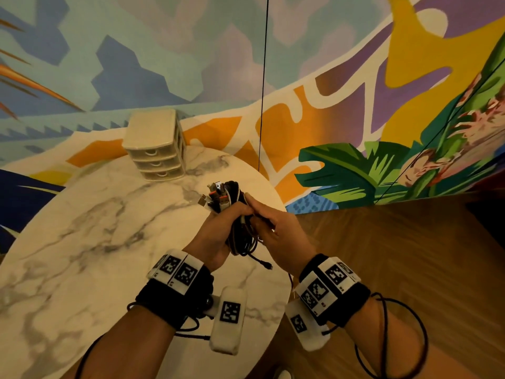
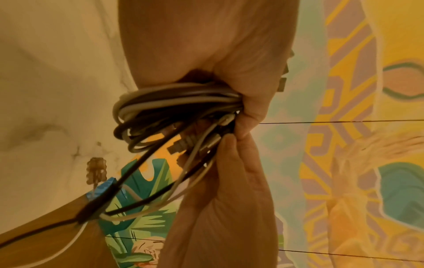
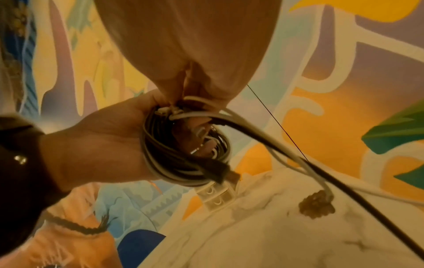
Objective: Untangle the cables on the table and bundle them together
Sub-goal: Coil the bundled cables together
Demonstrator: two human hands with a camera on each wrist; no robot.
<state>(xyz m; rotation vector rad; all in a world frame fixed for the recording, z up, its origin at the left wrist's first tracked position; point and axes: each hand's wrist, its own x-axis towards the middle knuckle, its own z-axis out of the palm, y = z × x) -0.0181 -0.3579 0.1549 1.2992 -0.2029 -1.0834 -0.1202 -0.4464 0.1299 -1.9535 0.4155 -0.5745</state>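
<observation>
Left hand [image 1: 216, 236] fingers curl round the cable bundle [image 1: 240, 236]; right hand [image 1: 276, 236] fingers pinch its strands.

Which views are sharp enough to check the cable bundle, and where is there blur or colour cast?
Head view: sharpest, wide-angle bending at the edges, the coiled black and white cable bundle small but clear in both hands. Left wrist view: warm yellow cast, bundle readable, wall soft. Right wrist view: same cast, motion blur on the trailing black cable.

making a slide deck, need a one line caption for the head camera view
Left hand grips a bundle of cables above a marble table while the right hand pinches loose strands.
</observation>
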